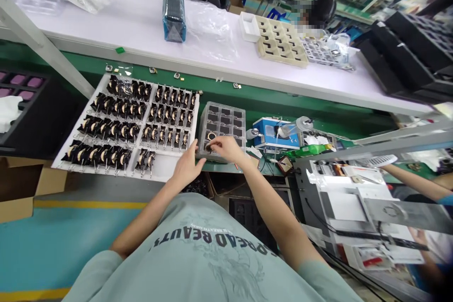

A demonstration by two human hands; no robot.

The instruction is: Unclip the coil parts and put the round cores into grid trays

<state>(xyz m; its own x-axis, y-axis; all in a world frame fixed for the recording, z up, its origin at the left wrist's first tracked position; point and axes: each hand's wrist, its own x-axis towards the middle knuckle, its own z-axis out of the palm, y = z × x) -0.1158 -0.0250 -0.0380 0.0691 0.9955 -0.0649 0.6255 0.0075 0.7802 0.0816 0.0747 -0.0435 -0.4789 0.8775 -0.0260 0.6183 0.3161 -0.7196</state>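
A clear compartment box [226, 111] with dark inserts stands on the green bench in front of me. My right hand [226, 149] reaches over its near left compartments, fingers bent together; what they hold, if anything, is too small to name. Just above the fingertips a pale ring [211, 136] lies in the box. Beside the box's near left corner, my left hand [187, 166] has its fingers apart and holds nothing. To the left, a white tray [164, 168] carries rows of black clips [113, 130] gripping pale rings.
A blue device [276, 134] sits right of the box, with a green bottle [311, 150] beyond. Above runs a shelf [141, 28] bearing a wrapped stack [174, 9] and a beige divided tray [281, 40]. White equipment [339, 198] and another person's arm [417, 181] are at right.
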